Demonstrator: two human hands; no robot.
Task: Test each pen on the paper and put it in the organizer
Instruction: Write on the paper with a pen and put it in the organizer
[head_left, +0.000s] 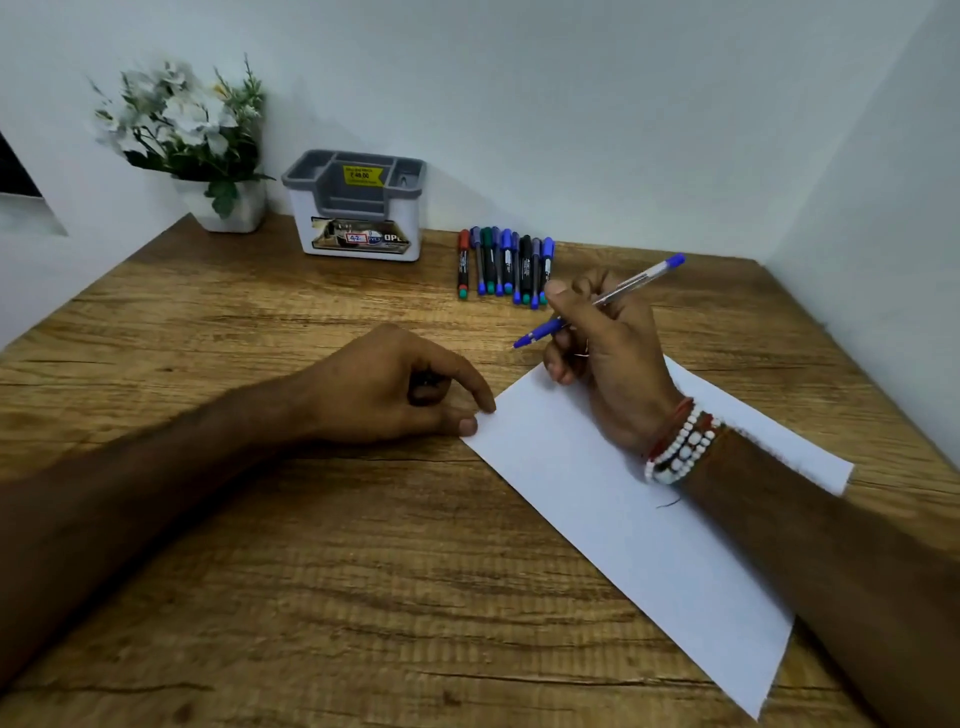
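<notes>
right hand (608, 353): clenched round the blue pen, barrel pinched between thumb and forefinger; heel and wrist resting on the paper.
blue pen (634, 283): held in the right hand, slanted, writing end low and out past the fingertips, blue end plug high behind the knuckles. Writing end over bare wood, just beyond the far corner of the paper, not on the sheet. Capped or uncapped: cannot tell.
left hand (395, 389): released, holding nothing; fingers loosely curled, resting on the desk. Forefinger tip and thumb tip touching the near-left edge of the paper.
paper (597, 493): white sheet lying flat and askew under the right wrist and forearm, running from the left fingertips back toward the body on the right side.
dark mark (668, 503): short thin line on the paper just below the right wrist; ink or loose thread, cannot tell.
row of pens (506, 265): about ten, lying side by side on the desk just beyond the right thumb; caps red, blue, green and black.
organizer (302, 223): white box with grey compartmented insert and yellow price sticker, upright against the wall, well beyond the left hand. Contents of compartments: cannot tell.
bracelets (680, 449): white beads and red thread on the right wrist.
plant pot (231, 210): white, with white flowers, far left of the organizer, in the corner.
desk (311, 571): wood-grain top, under both forearms.
</notes>
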